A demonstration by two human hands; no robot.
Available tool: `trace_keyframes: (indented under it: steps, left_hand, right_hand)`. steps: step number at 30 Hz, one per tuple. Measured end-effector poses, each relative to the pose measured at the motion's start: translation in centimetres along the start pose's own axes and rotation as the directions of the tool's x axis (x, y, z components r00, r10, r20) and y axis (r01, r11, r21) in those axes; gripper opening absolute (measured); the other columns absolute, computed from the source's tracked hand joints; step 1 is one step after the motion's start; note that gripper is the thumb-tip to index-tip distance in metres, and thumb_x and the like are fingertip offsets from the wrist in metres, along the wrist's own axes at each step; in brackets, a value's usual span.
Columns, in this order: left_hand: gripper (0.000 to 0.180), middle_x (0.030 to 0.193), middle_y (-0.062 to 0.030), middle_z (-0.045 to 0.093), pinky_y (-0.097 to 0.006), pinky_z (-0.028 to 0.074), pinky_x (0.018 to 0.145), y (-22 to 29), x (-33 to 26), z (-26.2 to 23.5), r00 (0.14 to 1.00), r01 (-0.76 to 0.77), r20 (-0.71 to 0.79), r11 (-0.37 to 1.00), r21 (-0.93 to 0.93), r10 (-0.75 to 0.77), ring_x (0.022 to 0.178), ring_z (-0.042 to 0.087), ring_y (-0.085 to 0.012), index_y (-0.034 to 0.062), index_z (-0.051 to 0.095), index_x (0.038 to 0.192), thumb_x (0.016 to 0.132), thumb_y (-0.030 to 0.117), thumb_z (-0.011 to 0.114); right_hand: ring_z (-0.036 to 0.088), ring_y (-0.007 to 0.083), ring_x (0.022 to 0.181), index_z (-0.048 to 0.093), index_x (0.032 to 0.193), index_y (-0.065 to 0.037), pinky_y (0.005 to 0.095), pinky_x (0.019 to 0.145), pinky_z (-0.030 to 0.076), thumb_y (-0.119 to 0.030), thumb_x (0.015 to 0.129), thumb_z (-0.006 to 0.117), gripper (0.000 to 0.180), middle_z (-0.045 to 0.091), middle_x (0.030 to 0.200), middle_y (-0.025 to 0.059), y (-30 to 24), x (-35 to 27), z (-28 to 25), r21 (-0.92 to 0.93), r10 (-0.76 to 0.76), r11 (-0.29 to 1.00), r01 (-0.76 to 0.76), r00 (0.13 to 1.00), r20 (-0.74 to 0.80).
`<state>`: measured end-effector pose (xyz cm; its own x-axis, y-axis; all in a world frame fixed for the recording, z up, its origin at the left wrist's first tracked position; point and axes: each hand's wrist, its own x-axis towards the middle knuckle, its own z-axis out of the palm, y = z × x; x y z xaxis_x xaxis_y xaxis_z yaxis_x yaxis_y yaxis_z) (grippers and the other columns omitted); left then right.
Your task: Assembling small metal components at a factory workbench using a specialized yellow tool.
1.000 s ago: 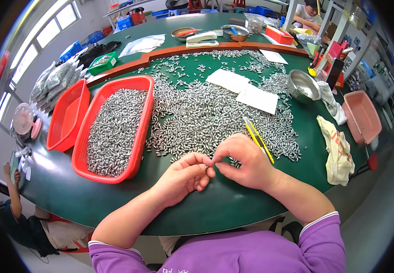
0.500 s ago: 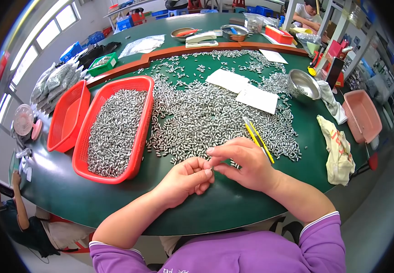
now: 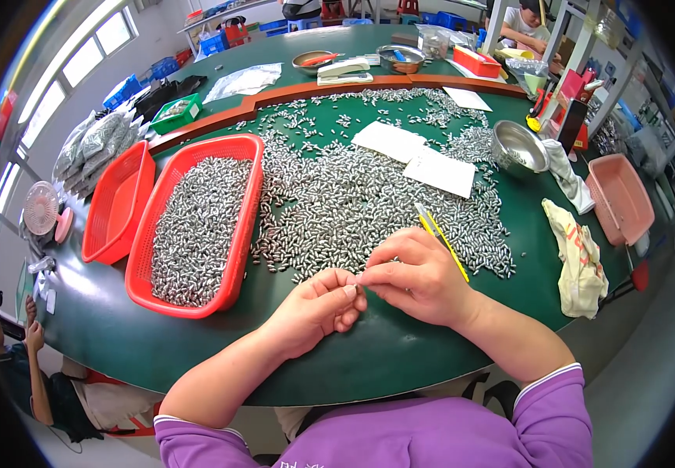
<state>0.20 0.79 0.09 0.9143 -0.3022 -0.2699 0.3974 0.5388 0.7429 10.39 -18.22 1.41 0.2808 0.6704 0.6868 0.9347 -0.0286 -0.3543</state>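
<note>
Over the near part of the green table, my left hand [image 3: 319, 310] and my right hand [image 3: 417, 277] meet at the fingertips. Both are closed in a pinch; whatever sits between the fingers is too small and covered to name. Just beyond them spreads a wide heap of small silvery, bullet-shaped metal pieces [image 3: 330, 207]. A yellow utility knife [image 3: 448, 248] lies by my right hand, partly behind it. To the left, a red plastic basket [image 3: 136, 269] is filled with the same kind of metal pieces.
An empty red basket [image 3: 111, 226] stands farther left. White papers [image 3: 440, 170] rest on the heap. At right are a steel bowl [image 3: 520, 148], a cream cloth [image 3: 575, 261] and a pink basket [image 3: 620, 199]. A wooden rail [image 3: 314, 87] borders the heap. Another person [image 3: 30, 366] sits at left.
My right hand's fingers have closed in toward my left fingertips, with the raised index finger now lowered. At left, the other person's hands have come together.
</note>
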Motion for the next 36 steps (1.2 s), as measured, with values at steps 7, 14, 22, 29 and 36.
trace_keyframes:
  steps: [7,14,22,29,36]
  left_hand:
    - [0.012,0.09,-0.0053,0.059,-0.022,0.042,0.062,0.18,0.12,-0.1,0.999,0.011,-0.047,1.0,-0.024,-0.012,0.068,0.05,-0.0096,0.0061,0.052,0.104,0.096,0.014,0.049]
    - [0.017,0.094,-0.0074,0.057,-0.025,0.041,0.062,0.22,0.2,-0.23,0.991,-0.077,-0.108,0.996,-0.036,0.073,0.069,0.048,-0.0131,0.0049,0.049,0.107,0.093,0.012,0.045]
    - [0.015,0.09,-0.0051,0.055,-0.024,0.039,0.06,0.18,0.29,-0.2,0.989,-0.054,-0.141,0.999,-0.004,0.053,0.066,0.047,-0.0112,0.0058,0.05,0.106,0.093,0.012,0.047]
    - [0.012,0.086,-0.0045,0.056,-0.023,0.039,0.058,0.09,0.33,-0.25,0.991,-0.04,-0.126,0.999,-0.02,0.037,0.065,0.047,-0.0107,0.006,0.052,0.103,0.094,0.012,0.048]
    - [0.011,0.085,-0.0041,0.057,-0.02,0.035,0.052,0.01,0.08,0.21,0.995,0.004,-0.096,0.998,0.068,0.003,0.061,0.045,-0.0079,0.0066,0.052,0.103,0.095,0.014,0.05]
  right_hand:
    - [0.055,0.0244,0.095,0.068,0.088,-0.012,0.0372,0.084,0.044,-0.009,0.072,0.072,0.017,0.059,0.098,0.0035,0.83,-0.37,0.2,-0.139,0.16,0.978,-0.155,0.987,0.025]
    - [0.051,0.028,0.11,0.068,0.087,-0.013,0.0419,0.093,0.041,-0.012,0.071,0.073,0.017,0.055,0.106,0.0053,0.86,-0.83,0.53,-0.185,0.182,0.97,-0.156,0.975,0.13]
    - [0.051,0.0282,0.111,0.066,0.082,-0.013,0.0423,0.094,0.041,-0.014,0.07,0.073,0.013,0.055,0.103,0.0044,0.68,-0.77,0.62,-0.174,0.189,0.971,-0.162,0.97,0.15]
    - [0.052,0.0264,0.113,0.062,0.081,-0.012,0.0426,0.093,0.041,-0.014,0.072,0.072,0.013,0.054,0.101,0.0037,0.74,-0.64,0.38,-0.209,0.156,0.972,-0.107,0.961,0.23]
    - [0.052,0.0276,0.113,0.06,0.086,-0.011,0.0424,0.094,0.041,-0.014,0.076,0.071,0.015,0.054,0.104,0.006,0.55,-0.22,0.37,-0.04,0.144,0.989,-0.139,0.976,0.16]
